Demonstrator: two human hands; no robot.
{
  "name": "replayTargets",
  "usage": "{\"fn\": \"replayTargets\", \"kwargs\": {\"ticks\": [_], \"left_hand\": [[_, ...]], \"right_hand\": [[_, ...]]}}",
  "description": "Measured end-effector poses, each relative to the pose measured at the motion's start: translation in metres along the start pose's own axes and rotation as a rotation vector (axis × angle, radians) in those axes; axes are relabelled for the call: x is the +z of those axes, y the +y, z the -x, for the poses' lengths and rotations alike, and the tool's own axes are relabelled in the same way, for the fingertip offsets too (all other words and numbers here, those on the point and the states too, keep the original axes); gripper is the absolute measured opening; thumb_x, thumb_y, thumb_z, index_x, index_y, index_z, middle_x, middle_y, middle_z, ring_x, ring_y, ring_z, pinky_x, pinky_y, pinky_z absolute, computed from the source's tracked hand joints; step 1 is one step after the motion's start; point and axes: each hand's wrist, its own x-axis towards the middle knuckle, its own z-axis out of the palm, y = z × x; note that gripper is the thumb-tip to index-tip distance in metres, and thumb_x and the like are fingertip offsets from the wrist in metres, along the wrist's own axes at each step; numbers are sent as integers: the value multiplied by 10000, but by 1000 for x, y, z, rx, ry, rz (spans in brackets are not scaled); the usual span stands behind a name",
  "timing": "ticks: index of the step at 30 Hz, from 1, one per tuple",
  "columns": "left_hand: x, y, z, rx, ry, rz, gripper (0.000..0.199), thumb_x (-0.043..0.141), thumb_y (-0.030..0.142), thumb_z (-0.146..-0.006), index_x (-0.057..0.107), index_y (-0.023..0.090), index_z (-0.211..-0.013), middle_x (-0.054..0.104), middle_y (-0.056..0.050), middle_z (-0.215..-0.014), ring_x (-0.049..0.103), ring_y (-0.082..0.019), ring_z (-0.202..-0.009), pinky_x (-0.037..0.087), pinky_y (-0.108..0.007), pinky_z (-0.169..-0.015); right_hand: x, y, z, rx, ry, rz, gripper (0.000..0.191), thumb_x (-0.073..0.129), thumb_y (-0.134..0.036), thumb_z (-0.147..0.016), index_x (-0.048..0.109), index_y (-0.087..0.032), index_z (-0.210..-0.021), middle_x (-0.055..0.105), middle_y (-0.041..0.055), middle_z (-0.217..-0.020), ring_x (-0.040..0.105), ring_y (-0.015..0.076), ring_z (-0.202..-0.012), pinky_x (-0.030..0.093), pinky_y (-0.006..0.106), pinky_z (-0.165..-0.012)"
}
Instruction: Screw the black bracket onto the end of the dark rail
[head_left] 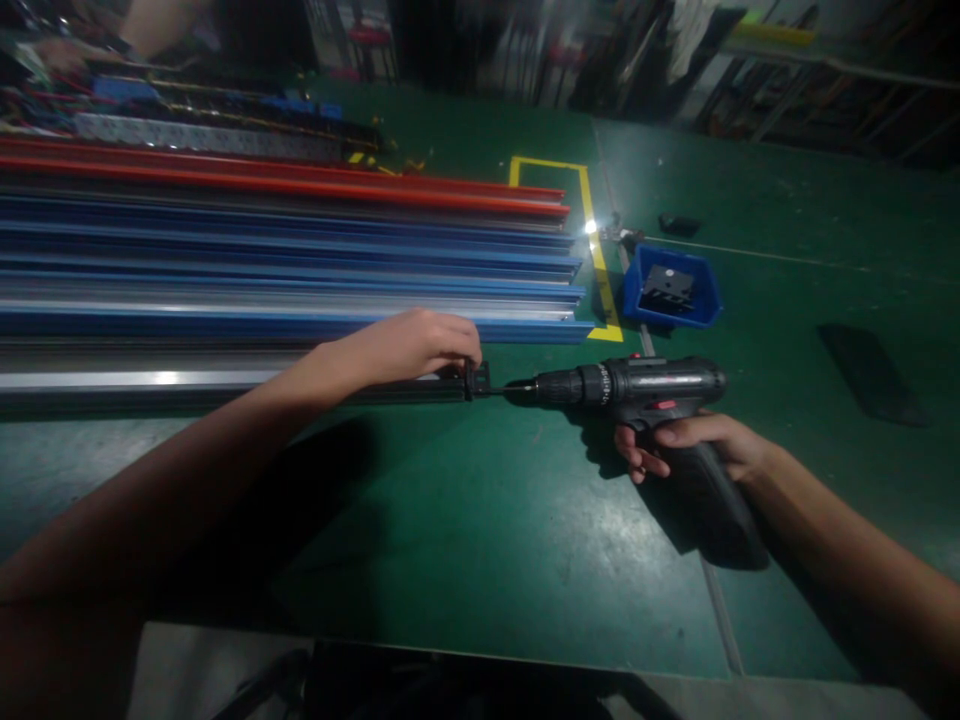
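Observation:
My right hand is wrapped round the grip of a black cordless drill, which points left. From its chuck a thin bit reaches to a small black end bracket at the right end of a dark metal profile. My left hand rests over that end, its fingers closed on the bracket from above. The bit's tip meets the bracket's right face; whether a screw sits there is too small to tell.
Several blue profiles and red profiles lie parallel behind. A blue bin with black plates stands beyond the drill. Yellow tape marks the green table. A dark flat piece lies right. Another person's hand shows far left.

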Motion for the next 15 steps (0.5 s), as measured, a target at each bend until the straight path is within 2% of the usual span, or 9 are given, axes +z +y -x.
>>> {"fn": "replayTargets", "kwargs": {"ticks": [15], "left_hand": [[-2, 4, -1, -25, 1, 24, 225, 522, 143, -1003, 740, 186, -966, 734, -55, -989, 688, -136, -903, 503, -233, -825]], "right_hand": [[2, -1, -1, 14, 22, 14, 284, 683, -190, -915, 759, -50, -1149, 757, 123, -1021, 709, 140, -785, 619, 341, -884]]}}
